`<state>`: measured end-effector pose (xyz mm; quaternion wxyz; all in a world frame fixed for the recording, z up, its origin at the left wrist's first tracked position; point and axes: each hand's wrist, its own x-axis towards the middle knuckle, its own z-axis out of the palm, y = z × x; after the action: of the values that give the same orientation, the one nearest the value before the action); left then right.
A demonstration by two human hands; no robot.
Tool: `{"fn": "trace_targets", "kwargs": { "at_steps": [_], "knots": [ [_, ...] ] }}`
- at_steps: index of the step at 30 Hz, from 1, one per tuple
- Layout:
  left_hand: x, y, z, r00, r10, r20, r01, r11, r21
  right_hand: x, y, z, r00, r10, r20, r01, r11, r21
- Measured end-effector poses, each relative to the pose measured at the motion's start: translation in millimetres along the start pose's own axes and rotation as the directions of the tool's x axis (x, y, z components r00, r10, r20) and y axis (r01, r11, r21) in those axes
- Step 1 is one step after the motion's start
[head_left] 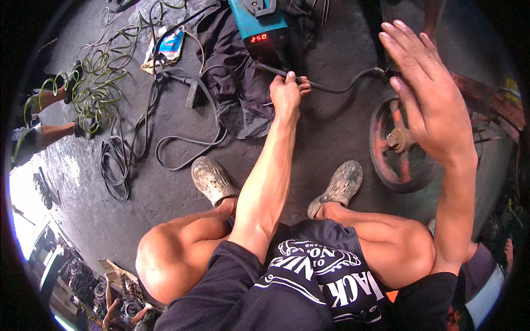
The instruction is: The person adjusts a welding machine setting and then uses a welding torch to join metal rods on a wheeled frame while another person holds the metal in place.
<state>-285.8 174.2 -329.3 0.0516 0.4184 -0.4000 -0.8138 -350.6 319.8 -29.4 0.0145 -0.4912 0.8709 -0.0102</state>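
My left hand is closed round a black cable just in front of a teal machine. A red digital display glows on that machine, which looks like a welding power unit. One end of the cable reaches the machine's dark front, though shadow hides whether it is plugged in. Its other side runs right, toward a rusty metal frame. Raised over this side, my right hand is open, with its fingers straight and nothing in it. Below it lies a reddish spoked wheel with a dark rim.
Dark cloth lies under and beside the machine. Coiled green hose, looped black cables and a torn packet spread over the left floor. Another person's legs show at the far left. My clogs stand on the floor.
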Motion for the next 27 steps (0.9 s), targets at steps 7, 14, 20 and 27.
{"fn": "trace_targets", "kwargs": {
  "at_steps": [7, 14, 20, 27],
  "knots": [
    [7.3, -0.6, 1.8, 1.000, -0.003, -0.002, 0.003, 1.000, -0.020, -12.3, 8.1, 2.7, 1.000, 0.015, -0.026, -0.016, 0.999, -0.045],
    [10.4, 6.3, -1.0, 1.000, -0.004, -0.003, 0.004, 0.999, -0.041, -18.6, 11.6, 7.6, 0.999, 0.046, -0.017, -0.046, 0.999, -0.016],
    [8.9, 1.9, -2.1, 1.000, 0.025, -0.018, -0.025, 1.000, 0.015, -23.6, 15.2, 10.6, 0.998, 0.067, -0.011, -0.067, 0.998, 0.002],
    [17.2, -0.4, -6.8, 0.999, 0.033, 0.001, -0.033, 0.999, -0.018, -25.2, 28.1, 10.8, 0.986, 0.165, 0.035, -0.167, 0.982, 0.089]
  ]
}}
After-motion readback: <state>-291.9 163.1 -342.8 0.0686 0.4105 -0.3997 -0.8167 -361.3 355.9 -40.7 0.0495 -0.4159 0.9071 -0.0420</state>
